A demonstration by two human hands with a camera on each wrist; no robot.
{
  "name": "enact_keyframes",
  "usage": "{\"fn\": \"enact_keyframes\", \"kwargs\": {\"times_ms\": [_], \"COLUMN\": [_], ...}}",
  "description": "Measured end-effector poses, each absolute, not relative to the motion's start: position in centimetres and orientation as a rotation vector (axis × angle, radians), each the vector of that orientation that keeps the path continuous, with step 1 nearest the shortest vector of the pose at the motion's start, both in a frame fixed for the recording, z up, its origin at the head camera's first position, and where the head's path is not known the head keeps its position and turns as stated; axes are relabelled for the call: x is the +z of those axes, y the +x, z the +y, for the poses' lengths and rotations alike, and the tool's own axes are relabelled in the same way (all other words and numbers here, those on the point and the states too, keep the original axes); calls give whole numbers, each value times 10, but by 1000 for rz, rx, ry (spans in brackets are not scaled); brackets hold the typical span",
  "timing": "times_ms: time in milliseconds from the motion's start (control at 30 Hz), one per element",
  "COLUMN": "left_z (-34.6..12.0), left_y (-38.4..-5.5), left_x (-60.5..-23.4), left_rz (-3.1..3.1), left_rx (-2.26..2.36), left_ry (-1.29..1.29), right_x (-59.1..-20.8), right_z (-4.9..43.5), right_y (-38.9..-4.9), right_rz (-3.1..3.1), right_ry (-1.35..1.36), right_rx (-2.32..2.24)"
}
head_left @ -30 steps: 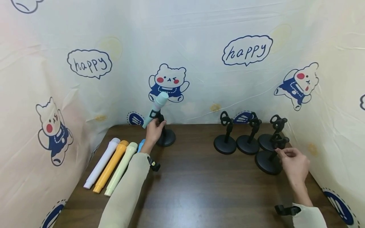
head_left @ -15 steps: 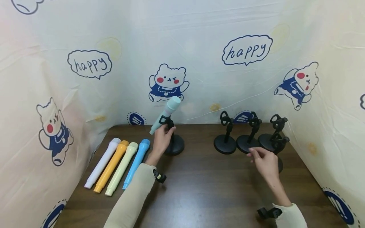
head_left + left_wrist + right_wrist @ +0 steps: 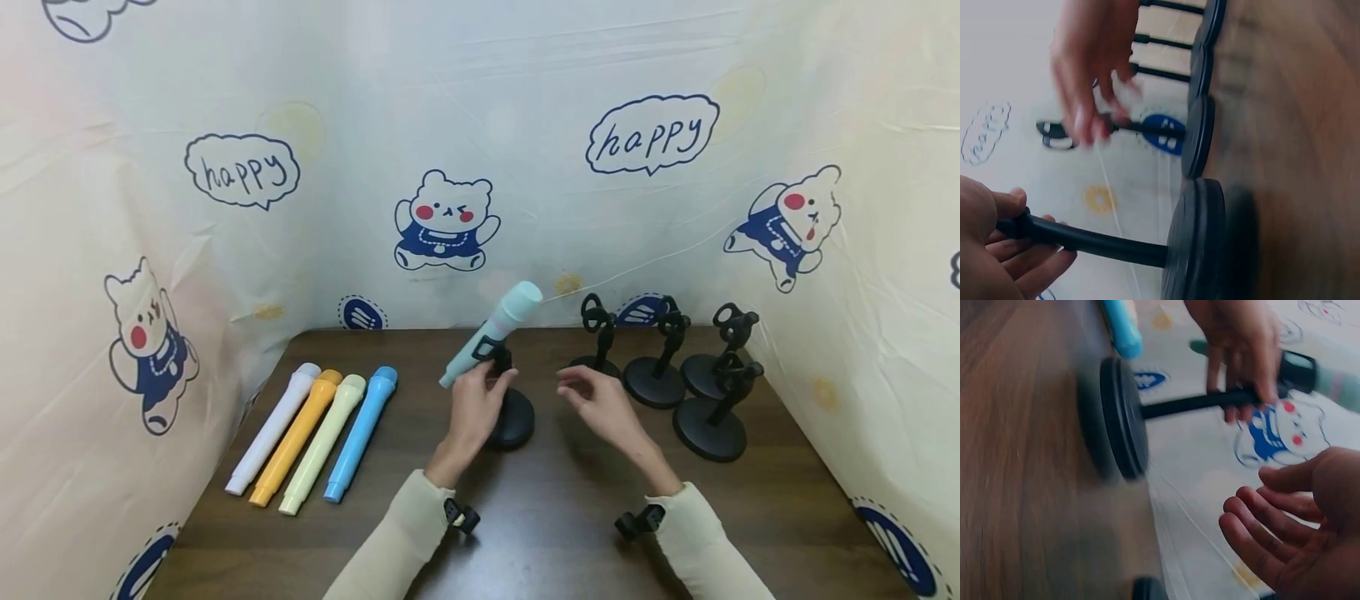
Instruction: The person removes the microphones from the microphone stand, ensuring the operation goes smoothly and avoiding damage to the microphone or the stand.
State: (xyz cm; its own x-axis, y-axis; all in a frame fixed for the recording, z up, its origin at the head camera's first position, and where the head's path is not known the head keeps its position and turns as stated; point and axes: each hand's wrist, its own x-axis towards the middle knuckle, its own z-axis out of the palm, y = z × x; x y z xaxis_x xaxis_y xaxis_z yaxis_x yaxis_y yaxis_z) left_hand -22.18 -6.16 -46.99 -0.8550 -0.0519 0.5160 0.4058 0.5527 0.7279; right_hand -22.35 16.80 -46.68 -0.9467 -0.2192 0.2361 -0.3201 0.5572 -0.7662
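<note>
My left hand (image 3: 472,408) grips the upright of a black microphone stand (image 3: 514,421), whose round base hangs close over the table. Tilted in that stand's clip is a light teal microphone (image 3: 497,329), its head up and to the right. The stand's pole (image 3: 1097,242) runs between thumb and fingers in the left wrist view. Across from it, my right hand (image 3: 603,408) has loosely bent fingers and holds nothing; it is near the stand but apart from it. In the right wrist view its fingers (image 3: 1266,534) point toward the held stand.
On the left of the brown table (image 3: 555,542) lie a lilac microphone (image 3: 272,429), an orange one (image 3: 296,437), a pale green one (image 3: 322,444) and a blue one (image 3: 362,435). Several bare black stands (image 3: 708,429) are grouped at the right. A printed cloth (image 3: 525,167) backs the table.
My left hand has carried the stand and teal microphone rightward and nearer, uncovering the blue microphone. My right hand has left the front stand at the right and come left toward the middle.
</note>
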Motion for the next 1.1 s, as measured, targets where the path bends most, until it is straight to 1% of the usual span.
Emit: {"fn": "enact_keyframes", "kwargs": {"times_ms": [200, 400, 600, 833, 967, 1100], "left_z": [-40, -33, -36, -56, -71, -80], "left_y": [-206, -197, -193, -189, -191, -199], "left_x": [-473, -478, -478, -464, -448, -430], "left_rz": [-2310, -2320, -2369, -2316, -2186, -2237], "left_rx": [-1092, -1068, -1031, -901, -956, -1017], "left_ry": [-292, -291, -285, -421, -489, -478], "right_x": [-475, -480, -488, -490, -486, -479], "right_z": [137, 123, 117, 115, 116, 116], "right_y": [-229, -228, -224, -222, -223, -226], "right_rz": [-2679, -2585, -2585, -2591, -2604, -2606], "right_ry": [660, 654, 619, 630, 684, 758], "right_rx": [1413, 1432, 1396, 1424, 1437, 1426]}}
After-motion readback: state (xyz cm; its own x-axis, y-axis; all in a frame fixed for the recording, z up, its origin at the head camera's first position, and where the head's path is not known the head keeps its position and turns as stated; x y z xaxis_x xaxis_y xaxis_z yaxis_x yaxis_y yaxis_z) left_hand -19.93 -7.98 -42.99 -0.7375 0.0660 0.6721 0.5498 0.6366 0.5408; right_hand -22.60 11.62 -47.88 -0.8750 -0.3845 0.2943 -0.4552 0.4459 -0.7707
